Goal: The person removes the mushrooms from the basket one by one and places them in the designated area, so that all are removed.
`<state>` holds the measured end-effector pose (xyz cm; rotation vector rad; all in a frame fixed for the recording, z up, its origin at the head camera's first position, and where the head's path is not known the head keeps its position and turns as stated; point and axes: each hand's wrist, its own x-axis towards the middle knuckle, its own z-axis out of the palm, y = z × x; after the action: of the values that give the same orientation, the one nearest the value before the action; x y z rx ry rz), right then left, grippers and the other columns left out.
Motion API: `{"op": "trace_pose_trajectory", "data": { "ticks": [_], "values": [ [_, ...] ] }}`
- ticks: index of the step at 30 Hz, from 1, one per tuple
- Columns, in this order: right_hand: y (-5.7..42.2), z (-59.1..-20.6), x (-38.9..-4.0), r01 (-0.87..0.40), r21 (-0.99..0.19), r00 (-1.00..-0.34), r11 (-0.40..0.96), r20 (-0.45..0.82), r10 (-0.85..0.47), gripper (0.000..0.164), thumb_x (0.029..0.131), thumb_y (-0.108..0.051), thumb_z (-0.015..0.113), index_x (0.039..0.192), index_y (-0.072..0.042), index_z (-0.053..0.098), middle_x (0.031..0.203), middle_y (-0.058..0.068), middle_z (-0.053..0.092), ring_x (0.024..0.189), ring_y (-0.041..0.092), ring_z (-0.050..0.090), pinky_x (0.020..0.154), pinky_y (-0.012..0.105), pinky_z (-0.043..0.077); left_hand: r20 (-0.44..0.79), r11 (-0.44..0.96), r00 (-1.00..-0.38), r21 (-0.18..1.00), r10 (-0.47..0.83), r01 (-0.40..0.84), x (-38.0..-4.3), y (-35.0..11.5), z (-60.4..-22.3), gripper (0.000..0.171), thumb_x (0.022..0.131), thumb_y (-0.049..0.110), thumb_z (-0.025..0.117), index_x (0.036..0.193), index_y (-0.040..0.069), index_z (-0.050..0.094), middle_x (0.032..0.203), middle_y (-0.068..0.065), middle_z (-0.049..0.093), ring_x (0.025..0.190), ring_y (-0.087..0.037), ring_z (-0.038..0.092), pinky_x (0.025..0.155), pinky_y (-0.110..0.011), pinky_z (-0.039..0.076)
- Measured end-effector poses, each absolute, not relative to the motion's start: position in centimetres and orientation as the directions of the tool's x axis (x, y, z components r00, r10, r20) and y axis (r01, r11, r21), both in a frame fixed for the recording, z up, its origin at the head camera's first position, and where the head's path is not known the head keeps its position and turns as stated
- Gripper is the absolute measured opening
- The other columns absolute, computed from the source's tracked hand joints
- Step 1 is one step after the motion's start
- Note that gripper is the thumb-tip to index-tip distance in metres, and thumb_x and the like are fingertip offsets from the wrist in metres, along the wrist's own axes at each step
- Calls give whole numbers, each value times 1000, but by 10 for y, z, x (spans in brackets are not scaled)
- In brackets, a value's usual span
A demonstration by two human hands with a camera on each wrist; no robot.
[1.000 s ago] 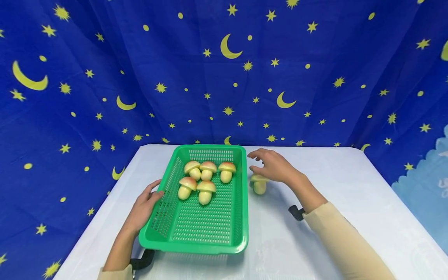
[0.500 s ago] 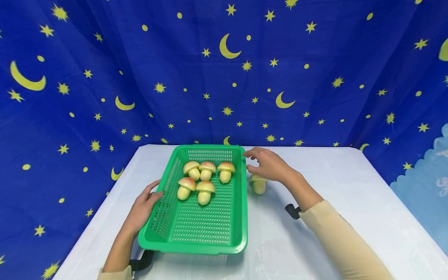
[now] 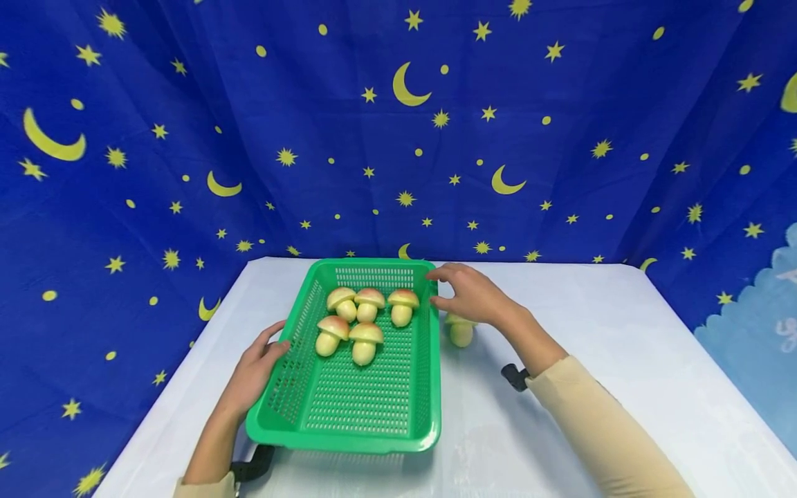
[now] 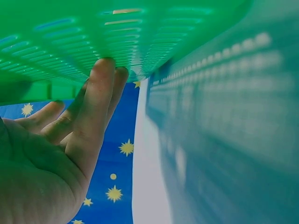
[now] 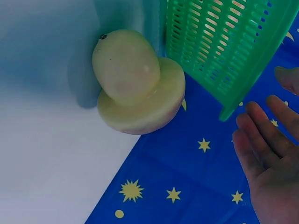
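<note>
A green plastic basket (image 3: 358, 437) holds several toy mushrooms (image 3: 365, 343) with yellow stems and reddish caps. At its left side my left hand (image 3: 252, 373) grips the rim, thumb over the top. From the left wrist view, straight fingers (image 4: 96, 107) support the slotted wall from outside. My right hand (image 3: 473, 294) is by the far right rim, fingers spread and nothing in them. Below that hand another toy mushroom (image 3: 461, 333) lies on the table, its cap partly hidden. The right wrist view shows this mushroom (image 5: 126, 70) beside the basket wall (image 5: 210, 42).
A white-covered table (image 3: 560, 311) bears everything. Behind and beside it hangs a blue cloth (image 3: 324, 124) with yellow moons and stars. The basket's shadow (image 4: 224, 107) falls on the table beneath it. Black straps with cameras (image 3: 252, 467) sit at both wrists.
My right hand has moved slightly left, from beside the far right rim to right at it. The left hand, basket and mushrooms stay where they were.
</note>
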<state>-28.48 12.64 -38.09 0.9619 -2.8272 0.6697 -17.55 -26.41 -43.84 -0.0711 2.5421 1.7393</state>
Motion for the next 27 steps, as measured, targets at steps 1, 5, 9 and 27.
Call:
{"op": "trace_pose_trajectory", "data": {
  "ticks": [1,5,9,27],
  "values": [
    [126,-381,-285,-598,-380,-799,706,211,-564,45,88,-28,71,127,-8,62,121,7,62,103,18,56,87,40,47,-76,362,-997,929,-5,-72,-176,-264,-438,55,103,34,46,151,15,28,126,-23,56,87,-26,64,69,-36,53],
    [123,-380,-286,-601,-381,-796,703,203,-570,47,88,-30,70,129,-7,60,123,6,60,107,19,56,91,40,46,-71,368,-997,927,-4,-67,-175,-264,-438,55,103,35,46,151,15,29,124,-23,57,85,-26,65,69,-36,54],
    [120,-379,-286,-604,-378,-793,702,196,-576,49,89,-32,69,130,-8,59,124,5,60,110,19,55,94,40,45,-65,375,-998,925,-3,-61,-175,-263,-437,55,102,36,46,151,15,30,123,-22,58,85,-26,65,69,-36,54],
    [106,-380,-290,-632,-352,-772,690,204,-602,47,89,-30,69,131,-10,59,129,5,58,120,21,51,100,38,41,-69,371,-998,926,-2,-64,-175,-264,-438,56,102,37,46,151,15,29,126,-22,56,88,-26,64,71,-36,53]
  ]
}}
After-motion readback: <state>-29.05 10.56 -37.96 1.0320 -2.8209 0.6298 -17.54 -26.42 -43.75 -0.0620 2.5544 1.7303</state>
